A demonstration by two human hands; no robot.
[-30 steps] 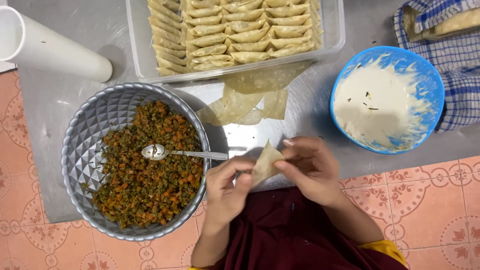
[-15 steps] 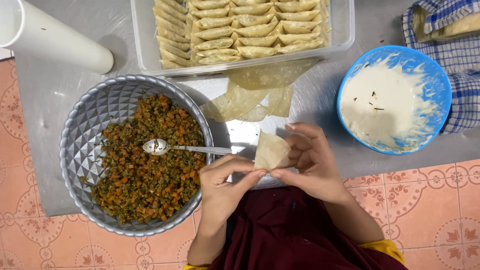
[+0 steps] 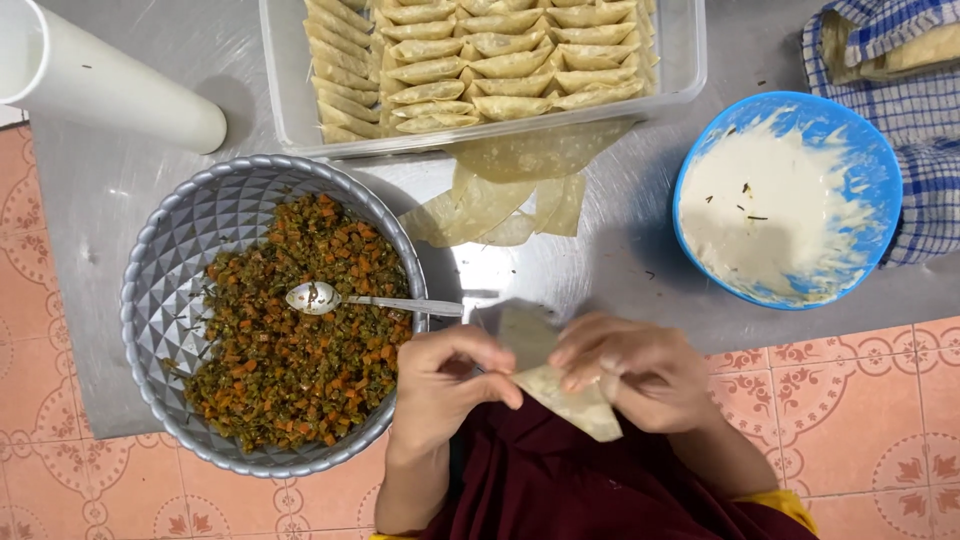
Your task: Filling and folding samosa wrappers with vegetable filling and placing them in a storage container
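the pastry sheet [image 3: 560,385] is between both hands, pinched by the left hand [image 3: 445,385] and right hand [image 3: 640,375], each grip closed on its edges; it looks thin, light and easy to tear, so a soft hold at the folded edges seems best

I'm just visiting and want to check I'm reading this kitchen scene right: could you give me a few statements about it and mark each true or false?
1. Both hands, left hand and right hand, hold a folded pastry wrapper. True.
2. The spoon lies in the blue bowl. False: it rests in the grey bowl of chopped vegetable filling.
3. The clear tray holds rows of folded pastries. True.
4. The blue bowl is full of filling. False: it holds smeared white paste.
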